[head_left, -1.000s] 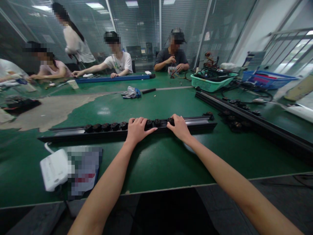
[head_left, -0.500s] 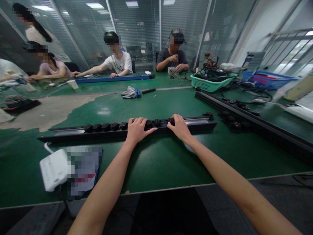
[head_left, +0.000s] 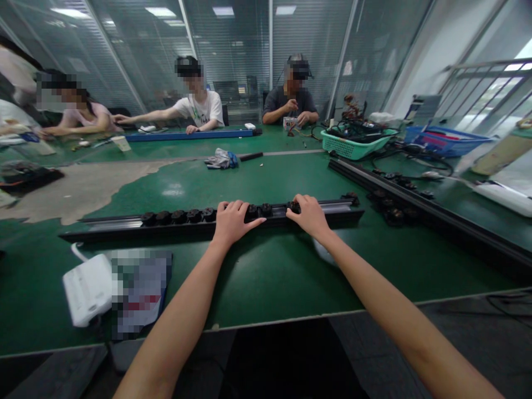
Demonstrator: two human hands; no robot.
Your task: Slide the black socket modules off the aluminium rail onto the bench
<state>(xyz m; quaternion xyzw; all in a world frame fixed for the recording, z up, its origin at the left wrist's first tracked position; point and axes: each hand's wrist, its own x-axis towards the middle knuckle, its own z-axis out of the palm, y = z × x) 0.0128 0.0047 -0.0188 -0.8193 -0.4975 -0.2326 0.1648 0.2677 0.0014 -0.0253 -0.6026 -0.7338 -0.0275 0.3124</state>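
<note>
Table: Smooth, glossy green top (head_left: 266, 288), with a ragged-edged grey patch (head_left: 83, 188) at my far left.
White box: Rounded, smooth casing (head_left: 88, 289) near the front edge; its markings are too blurred for me to read.
Pouch: Flat and greyish (head_left: 143, 291), just beside the box, with a red band; its print is pixelated.
Black rail: Long, straight and narrow (head_left: 187, 230), lying crosswise on the table under both hands, with a shiny silvery channel.
Black pieces: Chunky, roundish, knob-like parts (head_left: 163, 217) lined up along the rail.
White shirt: Worn by a person seated across (head_left: 206, 108); its dark lettering is unreadable to me.
Glove: Crumpled grey-and-blue fabric (head_left: 222, 159), beyond the rail.
Left hand: Fingers bent over the rail and pieces, thumb stretched rightward (head_left: 233, 223); I cannot tell whether they grip.
Right hand: Thumb and fingers (head_left: 310, 215) pinching a round black piece (head_left: 293, 206) at the rail.
Green basket: Perforated, plastic-looking, heaped with dark cables (head_left: 349, 146).
Second rail: Black, long, slanting (head_left: 432, 209).
Blue basket: Shallow, open (head_left: 457, 145).
</note>
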